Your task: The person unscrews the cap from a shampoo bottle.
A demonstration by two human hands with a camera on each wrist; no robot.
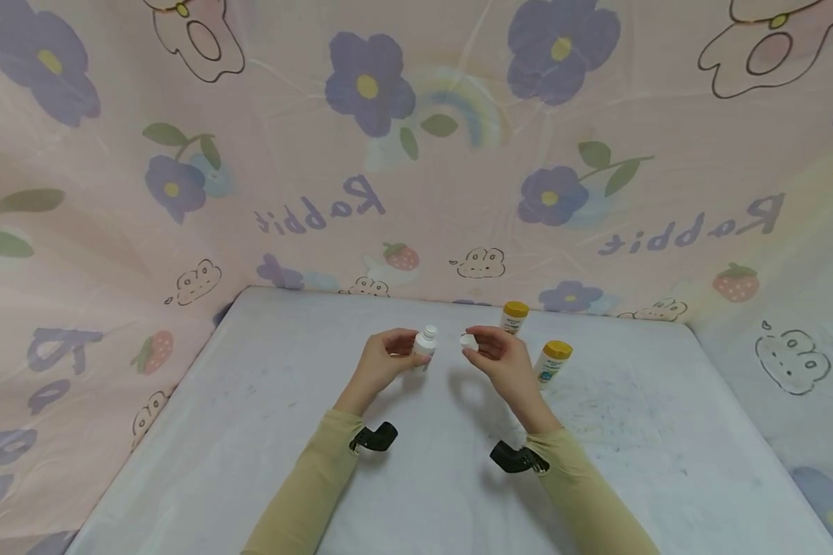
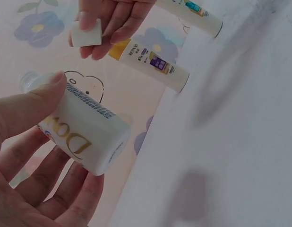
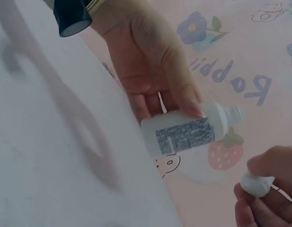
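In the head view my left hand [image 1: 383, 358] grips a small white bottle [image 1: 426, 343], its bare neck pointing up. The left wrist view shows gold lettering on the bottle [image 2: 84, 130], with the thumb on one side and the fingers round the other. A printed dark text panel marks the bottle [image 3: 188, 132] in the right wrist view. Just to the right, my right hand [image 1: 507, 362] pinches a white cap [image 1: 468, 341] between thumb and fingers. The cap [image 2: 86, 36] is apart from the bottle's neck.
Two white bottles with yellow caps stand behind and beside the right hand: a farther bottle [image 1: 514, 316] and a nearer bottle [image 1: 554, 362]. Both are on the white-covered table [image 1: 250, 401]. A printed curtain [image 1: 430, 169] rises along the table's back and sides.
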